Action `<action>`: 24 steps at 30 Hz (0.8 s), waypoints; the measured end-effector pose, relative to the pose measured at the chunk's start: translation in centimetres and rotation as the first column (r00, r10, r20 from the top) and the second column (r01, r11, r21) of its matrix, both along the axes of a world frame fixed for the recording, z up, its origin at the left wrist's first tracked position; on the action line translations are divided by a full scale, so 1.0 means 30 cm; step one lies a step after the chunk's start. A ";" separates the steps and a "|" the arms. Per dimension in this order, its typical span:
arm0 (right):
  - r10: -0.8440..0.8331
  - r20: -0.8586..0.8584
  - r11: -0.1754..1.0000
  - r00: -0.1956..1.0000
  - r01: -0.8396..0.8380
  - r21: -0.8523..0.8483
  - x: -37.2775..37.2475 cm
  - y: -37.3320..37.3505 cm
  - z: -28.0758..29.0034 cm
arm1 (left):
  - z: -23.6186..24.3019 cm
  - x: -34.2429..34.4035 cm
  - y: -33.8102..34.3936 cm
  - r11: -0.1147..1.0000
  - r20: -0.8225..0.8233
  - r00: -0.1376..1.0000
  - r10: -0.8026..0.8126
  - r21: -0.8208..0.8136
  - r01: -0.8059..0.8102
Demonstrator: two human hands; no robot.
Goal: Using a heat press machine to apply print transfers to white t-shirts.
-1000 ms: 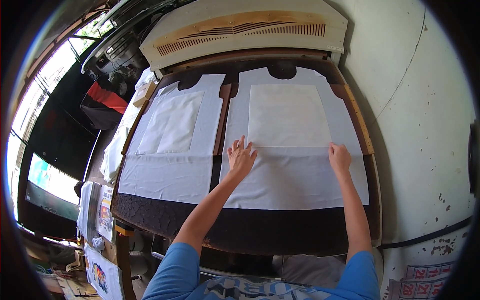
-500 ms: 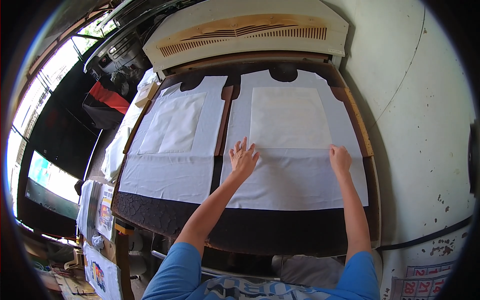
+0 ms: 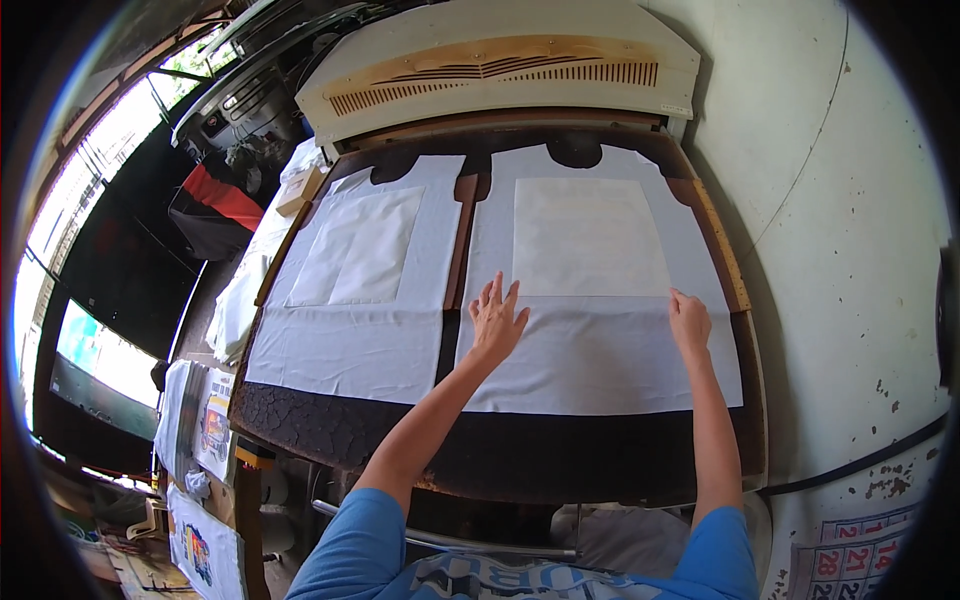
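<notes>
On the dark platen [image 3: 640, 450] lie two white shirt-shaped fabric panels, the left [image 3: 340, 350] and the right [image 3: 610, 360]. Each carries a white rectangular sheet, a creased one on the left [image 3: 355, 240] and a smoother one on the right [image 3: 585, 240]. My left hand [image 3: 493, 325] rests open, fingers spread, on the right panel just below the smoother sheet's lower left corner. My right hand [image 3: 690, 320] has its fingers curled and pinched at that sheet's lower right corner.
A beige press housing [image 3: 500, 45] spans the back. At left stand stacks of printed white shirts [image 3: 210, 420], a small cardboard box [image 3: 297, 190] and dark machinery [image 3: 235, 120]. A peeling white wall [image 3: 840, 300] runs along the right, with a calendar [image 3: 850, 555] low on it.
The whole view has shifted slightly to the right in the picture. My hands keep about the same places at the sheet's lower corners, with small finger movements.
</notes>
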State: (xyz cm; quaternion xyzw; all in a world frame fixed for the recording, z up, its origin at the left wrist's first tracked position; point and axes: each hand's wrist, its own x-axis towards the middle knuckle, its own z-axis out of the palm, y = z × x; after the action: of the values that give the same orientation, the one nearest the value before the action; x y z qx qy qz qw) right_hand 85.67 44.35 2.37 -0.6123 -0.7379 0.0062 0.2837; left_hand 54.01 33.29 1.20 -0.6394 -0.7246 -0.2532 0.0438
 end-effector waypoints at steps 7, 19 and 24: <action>0.180 -0.160 0.984 0.971 -0.177 0.034 -0.094 -0.433 0.072 | 0.082 -0.067 -0.429 0.981 0.107 0.981 -0.160 0.129 0.146; 0.335 -0.374 0.917 0.865 -0.390 -0.080 -0.478 -1.331 0.051 | -0.003 -0.372 -1.329 0.948 0.430 0.886 0.170 0.175 -0.267; 0.397 -0.202 0.911 0.895 -0.411 -0.030 -0.570 -1.464 -0.050 | -0.027 -0.421 -1.373 0.954 0.396 0.906 0.152 0.182 -0.239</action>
State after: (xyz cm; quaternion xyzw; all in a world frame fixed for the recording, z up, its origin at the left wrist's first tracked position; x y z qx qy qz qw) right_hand 68.58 0.43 0.86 -0.4520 -0.8175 0.1503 0.3237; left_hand 41.37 -7.89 0.38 -0.4932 -0.7467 -0.4464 0.0012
